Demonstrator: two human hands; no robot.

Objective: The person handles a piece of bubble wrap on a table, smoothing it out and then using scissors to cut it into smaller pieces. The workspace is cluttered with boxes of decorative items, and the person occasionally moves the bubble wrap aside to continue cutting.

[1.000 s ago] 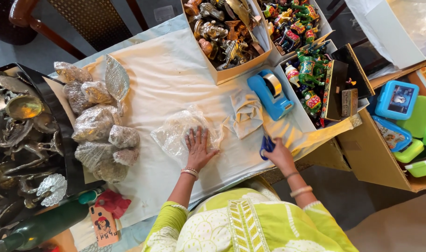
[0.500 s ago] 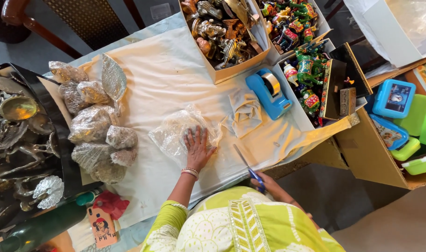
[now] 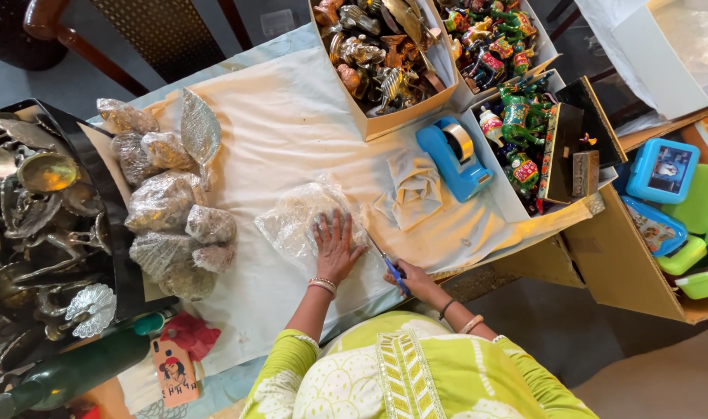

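The left hand [image 3: 337,247] is laid flat, fingers spread and released, on a bundle wrapped in clear plastic [image 3: 303,221], which rests on the white cloth [image 3: 292,124] of the counter, near its front edge. The right hand [image 3: 416,281] is clenched around the blue handles of a pair of scissors [image 3: 391,268], and the blades are pointed toward about 11 o'clock, with the tips just beside the bundle's edge at its 4 o'clock side. Whether the blades are already touching the plastic cannot be told. For the cut to be done well, it is judged that the plastic should be kept pressed and a little stretched under the left palm, so that the loose film does not fold between the blades; the fingertips should be held away from the line of the cut. Only the outer film should be taken, since what is inside is hidden and could be scratched. The scissors are better opened only a little and moved in short bites. At 9 o'clock from the bundle, a heap of similar wrapped pieces [image 3: 167,209] is lying, well apart, and it need not be disturbed. A folded cloth [image 3: 416,186] and a blue tape dispenser [image 3: 455,159] are placed at 1 o'clock, near but not touching, and an open box of metal figurines [image 3: 385,62] is standing beyond them at 12 o'clock.
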